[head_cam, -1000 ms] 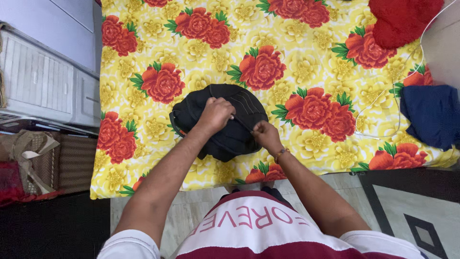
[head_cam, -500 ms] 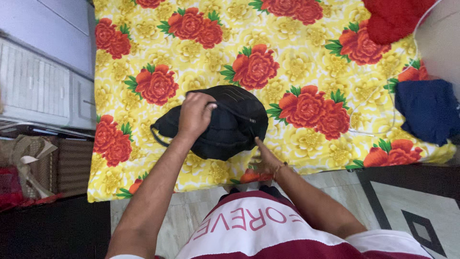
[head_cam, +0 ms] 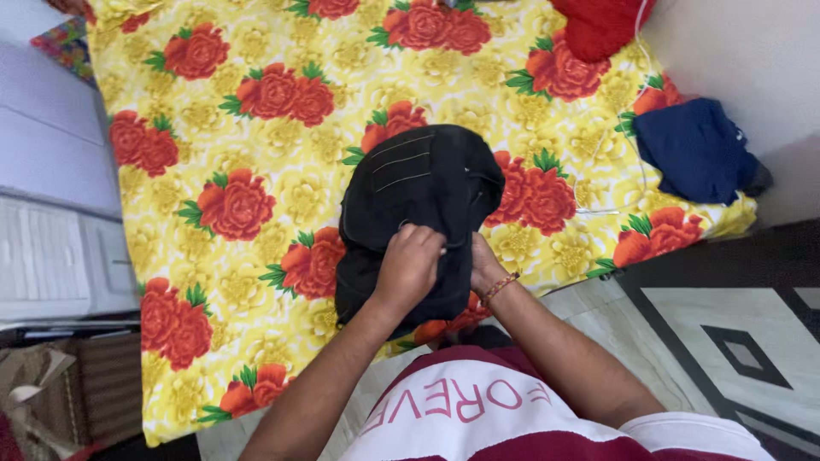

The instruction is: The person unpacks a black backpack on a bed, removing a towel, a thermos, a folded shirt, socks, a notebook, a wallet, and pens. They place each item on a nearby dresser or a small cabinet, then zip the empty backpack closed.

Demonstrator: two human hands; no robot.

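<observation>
Head view: a black garment [head_cam: 418, 213], apparently denim with pale stitching, is laid near the front edge of a bed covered by a yellow floral sheet [head_cam: 256, 102]. The left hand [head_cam: 408, 266] is closed over a fold at the garment's near middle, cloth pinched under the fingers. The right hand [head_cam: 483, 271] is pressed against the adjoining right edge; its fingers are hidden, so its degree of closure cannot be told. The fabric is judged soft, limp, fairly thick and non-fragile; seams and folded edges offer the firmest grip. A navy cloth [head_cam: 696, 149] and a red cloth [head_cam: 602, 26] are lying well apart.
</observation>
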